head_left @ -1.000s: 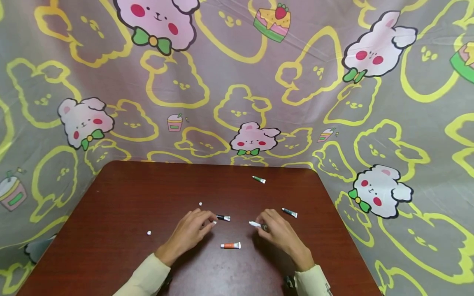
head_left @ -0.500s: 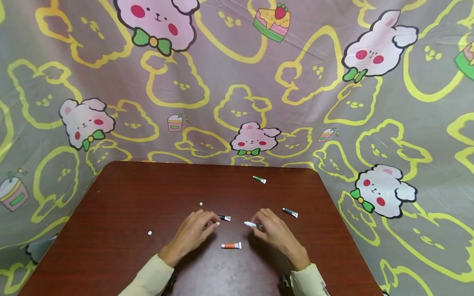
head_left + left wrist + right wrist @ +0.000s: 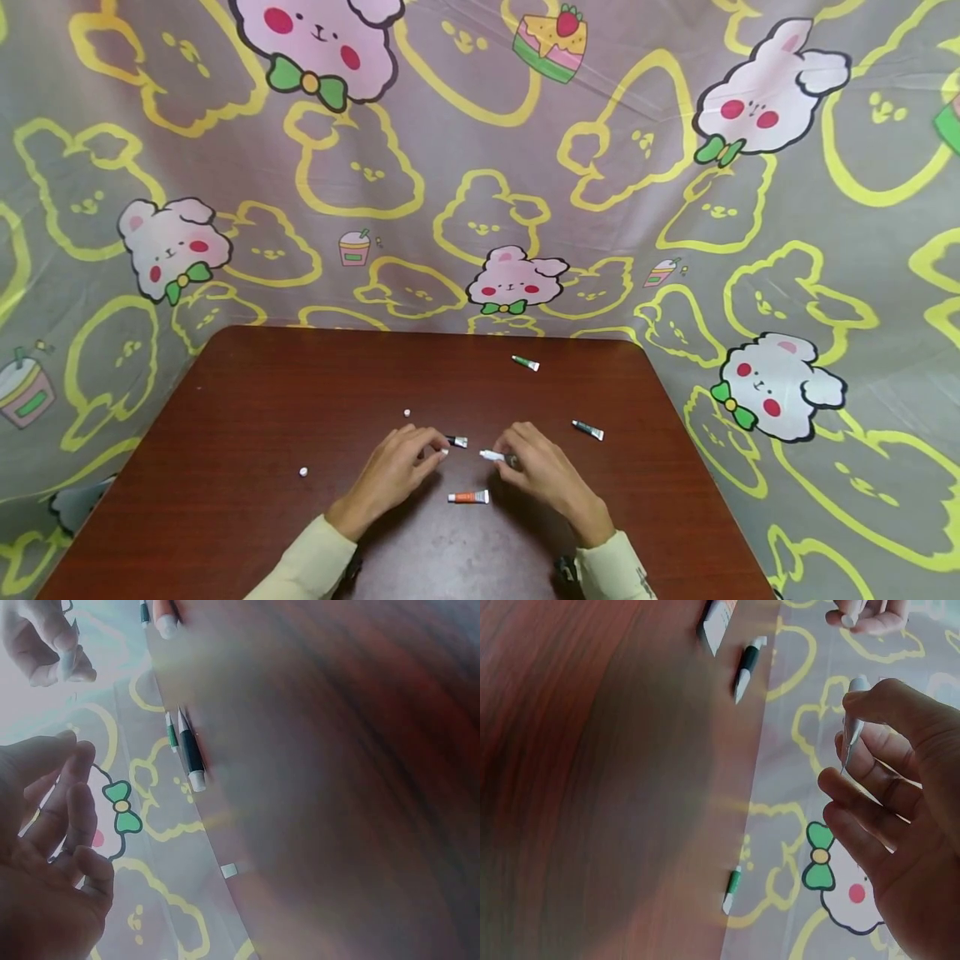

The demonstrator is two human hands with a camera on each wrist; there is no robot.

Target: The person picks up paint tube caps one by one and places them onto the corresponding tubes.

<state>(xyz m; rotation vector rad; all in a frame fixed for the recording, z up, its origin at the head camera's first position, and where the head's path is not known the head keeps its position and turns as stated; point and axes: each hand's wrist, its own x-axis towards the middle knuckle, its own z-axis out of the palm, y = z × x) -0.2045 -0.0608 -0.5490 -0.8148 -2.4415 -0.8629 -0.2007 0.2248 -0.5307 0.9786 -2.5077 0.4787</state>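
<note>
Paint tube (image 3: 492, 455), pale-ended, is pinched in the right hand (image 3: 543, 467) above the desk (image 3: 247, 367); the left hand (image 3: 397, 471) pinches a white cap (image 3: 847, 621), the two hands near each other but apart. Cap and tube tip seem best kept in line, held lightly (a hard squeeze might make it ooze). An orange tube (image 3: 469, 497) lies on the near side and a black tube (image 3: 457, 442) beyond, so low sweeps look risky; the desk's side edges are well apart, leaving sideways room.
</note>
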